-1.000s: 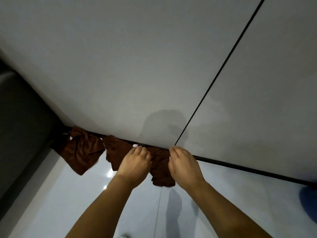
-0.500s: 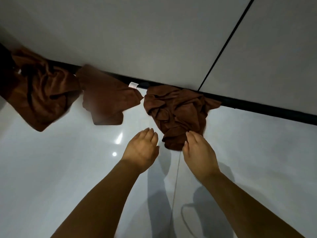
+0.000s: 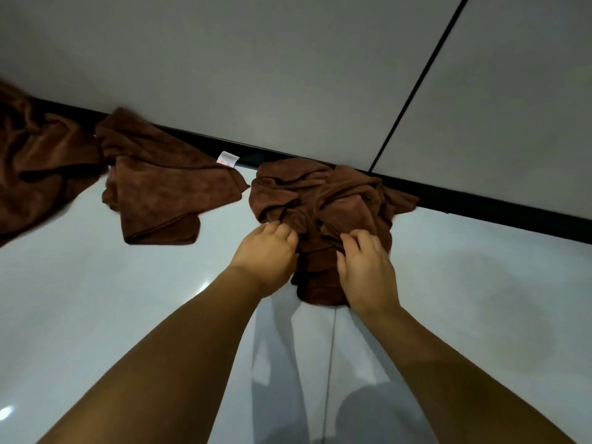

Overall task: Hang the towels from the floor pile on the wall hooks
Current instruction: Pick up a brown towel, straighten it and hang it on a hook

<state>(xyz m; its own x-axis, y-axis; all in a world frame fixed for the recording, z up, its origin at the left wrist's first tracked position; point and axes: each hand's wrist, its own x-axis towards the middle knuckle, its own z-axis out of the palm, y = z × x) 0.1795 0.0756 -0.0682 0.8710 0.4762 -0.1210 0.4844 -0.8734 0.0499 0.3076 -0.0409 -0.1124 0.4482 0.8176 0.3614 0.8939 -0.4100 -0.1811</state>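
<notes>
The crumpled towel (image 3: 323,203) lies on the floor (image 3: 96,315) against the black skirting (image 3: 480,197), right in front of you. Both your hands are on its near edge. Your left hand (image 3: 266,254) sits on the towel's left side with the fingers curled down into the folds; they look to be gripping cloth, though the fingertips are hidden in it. Your right hand (image 3: 365,267) rests on the right side, fingers bent and slightly spread, their tips pressing into a ridge of cloth; whether they have pinched it I cannot tell.

To the left, apart from this one, a second towel (image 3: 160,197) lies half folded and flatter, with a small white label (image 3: 227,159) at its far corner by the skirting. Further left, a third towel (image 3: 38,168) lies bunched, cut off by the picture's edge and just touching the second.

Above the skirting rises a pale grey wall (image 3: 256,75) with one dark seam (image 3: 419,78) running up it. The glossy floor shows your shadow and small light spots.
</notes>
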